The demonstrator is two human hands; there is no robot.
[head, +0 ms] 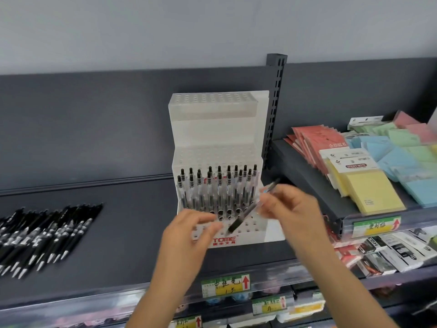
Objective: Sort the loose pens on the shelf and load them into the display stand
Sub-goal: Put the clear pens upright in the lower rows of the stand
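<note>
Well left of the white, hole-studded plastic display stand (212,136), glossy black loose pens (45,235) heaped. At its front row, left hand (189,230) loosely spread, gripping nothing. Just right, right hand (293,209) pinching a slanted clear-barrelled pen (238,221), black end down.

The left hand (189,229) and right hand (290,209) are bare, on slim, bare forearms (343,280).

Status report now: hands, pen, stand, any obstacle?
Right hand grips pen, tilted over display stand. Left hand open beside pen tip. Its front holes look free. Loose pens lie left on shelf.
</note>
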